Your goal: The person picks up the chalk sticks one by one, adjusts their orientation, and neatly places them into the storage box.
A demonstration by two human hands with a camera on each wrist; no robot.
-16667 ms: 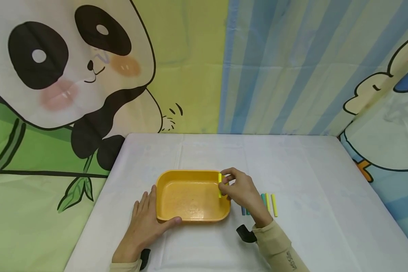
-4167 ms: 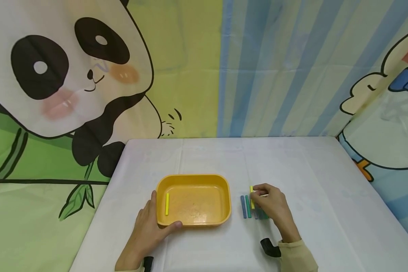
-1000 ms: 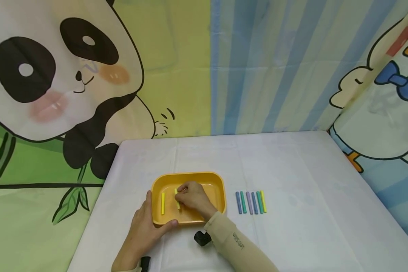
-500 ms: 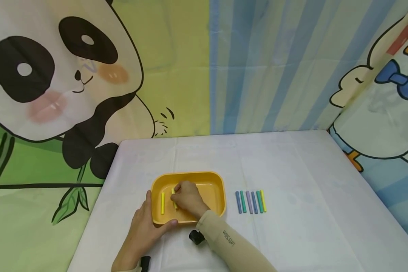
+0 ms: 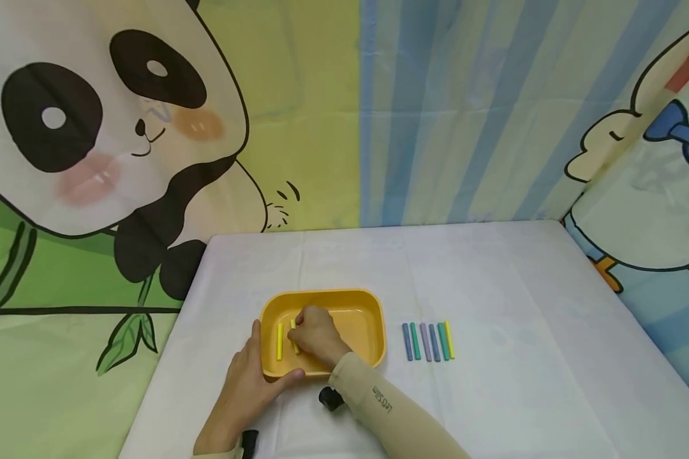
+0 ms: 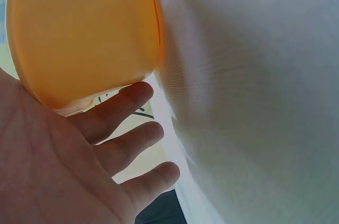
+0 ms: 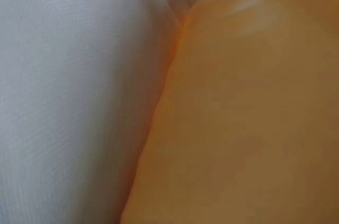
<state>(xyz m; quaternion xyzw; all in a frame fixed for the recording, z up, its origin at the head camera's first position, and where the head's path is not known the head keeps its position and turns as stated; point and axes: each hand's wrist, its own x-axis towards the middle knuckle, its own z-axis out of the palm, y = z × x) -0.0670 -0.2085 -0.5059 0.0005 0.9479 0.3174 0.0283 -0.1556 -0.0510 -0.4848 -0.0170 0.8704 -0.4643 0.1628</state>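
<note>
A yellow-orange tray (image 5: 356, 364) sits on the white-covered table. My left hand (image 5: 244, 386) lies along its left side with fingers extended and the thumb on the near rim. In the left wrist view the fingers of that left hand (image 6: 58, 155) are spread against the tray wall (image 6: 85, 33). Inside the tray, my right hand (image 5: 319, 336) pinches a yellow chalk stick (image 5: 295, 338) between thumb and fingers, close to the tray floor; whether it touches is hard to tell. Another yellow chalk stick (image 5: 279, 342) lies to its left. The right wrist view is mostly filled by the tray's outer wall (image 7: 243, 102).
Right of the tray, several chalk sticks lie in a row, among them a blue stick (image 5: 407, 342), a purple stick (image 5: 425, 342) and a yellow stick (image 5: 450, 340). A cartoon-printed cloth (image 5: 316, 127) hangs behind the table (image 5: 511, 306).
Over earlier frames, a first yellow stick came to lie in the tray, and my right hand took a second from the row. In the last second it shifted slightly left; the left hand stayed.
</note>
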